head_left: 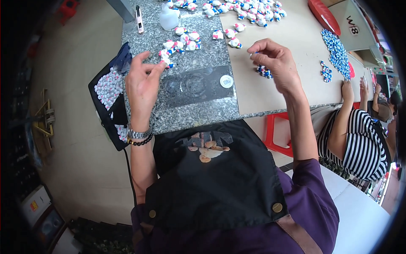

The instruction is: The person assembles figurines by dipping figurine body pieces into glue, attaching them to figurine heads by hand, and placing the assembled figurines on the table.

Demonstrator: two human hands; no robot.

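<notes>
My left hand (143, 86) is over the left side of the granite tabletop, with its fingers apart. One fingertip is at a small white figurine (167, 62) with pink and blue parts; whether they touch I cannot tell. Similar figurines (186, 40) lie in a loose group just beyond. My right hand (277, 63) is raised over the beige board, thumb and forefinger pinched on a tiny pale piece (252, 55), mostly hidden by the fingers. Below that hand sits a little pile of blue-and-white pieces (264, 72), partly covered by it.
Many finished-looking figurines (253, 10) crowd the far edge. A dark mat (190, 86) with a round white disc (226, 81) lies before me. A black bag (111, 114) of white pieces hangs left. Blue-and-white pieces (338, 53) spread rightward, near a person in stripes (366, 144).
</notes>
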